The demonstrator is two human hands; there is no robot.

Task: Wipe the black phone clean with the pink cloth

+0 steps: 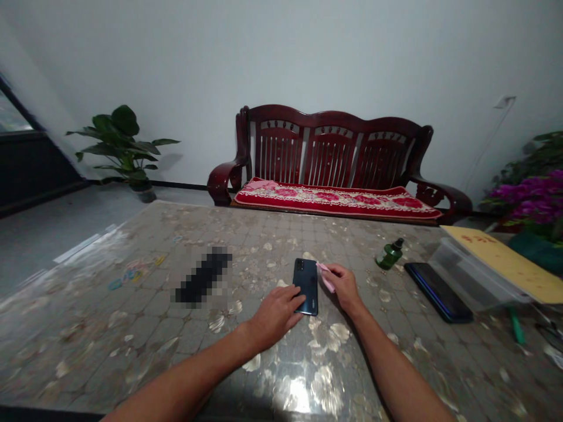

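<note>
A dark blue smartphone (310, 285) lies on the patterned table cover (246, 363) with its back and camera block facing up. My left hand (278, 309) rests on the phone's left side, its fingers stretched over the lower edge and nothing gripped in them. At the phone's right edge, my right hand (343, 285) pinches a small folded pink cloth (326, 278) between thumb and fingers. The cloth's upper end is close to the phone's upper right corner; whether they touch I cannot tell.
Right of my hands stand a green spray bottle (389, 254), a dark blue slab-like device (437, 292) and a clear plastic box (461, 275) under a yellow board (505, 258). Colourful bands (136, 271) and a pixelated dark object (203, 278) lie left. A wooden bench (334, 146) stands beyond.
</note>
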